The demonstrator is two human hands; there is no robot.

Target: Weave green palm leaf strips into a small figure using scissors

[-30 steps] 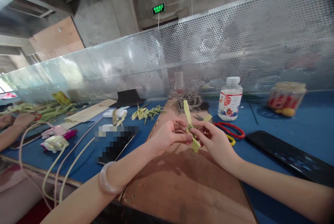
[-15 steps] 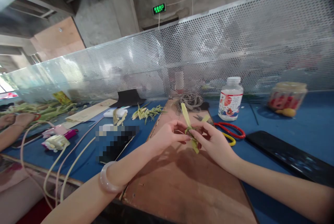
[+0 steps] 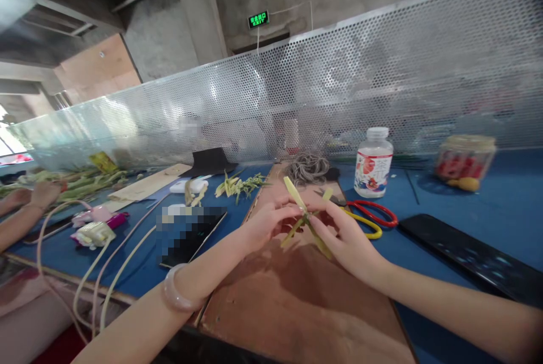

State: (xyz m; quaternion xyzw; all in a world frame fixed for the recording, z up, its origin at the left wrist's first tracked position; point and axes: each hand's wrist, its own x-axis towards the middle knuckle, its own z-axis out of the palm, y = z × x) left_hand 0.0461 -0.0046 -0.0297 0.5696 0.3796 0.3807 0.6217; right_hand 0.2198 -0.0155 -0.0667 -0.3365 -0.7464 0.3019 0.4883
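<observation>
Yellow-green leaf strips (image 3: 294, 193) cross one another above the brown board (image 3: 297, 307). My left hand (image 3: 269, 222) pinches them from the left, with a pale bracelet on that wrist. From the right, my right hand (image 3: 339, 228) grips the same strips near the crossing, its thumb and fingers pressed together. The fingertips of both hands nearly meet and partly hide the crossing point. Behind them lies a coil of grey wire (image 3: 309, 168). Scissors with red and yellow handles (image 3: 373, 212) rest just right of my right hand.
A labelled bottle (image 3: 374, 163), a jar (image 3: 465, 160) and a black phone (image 3: 470, 251) stand or lie right. Leftward are another phone (image 3: 199, 239), leaf pieces (image 3: 240, 184), cables (image 3: 111, 273) and a person's hands (image 3: 44, 194). A perforated metal screen (image 3: 237, 104) runs behind.
The strips have turned between my fingers: the upper one leans further left and another now points down-left. Both hands stay near the same spot.
</observation>
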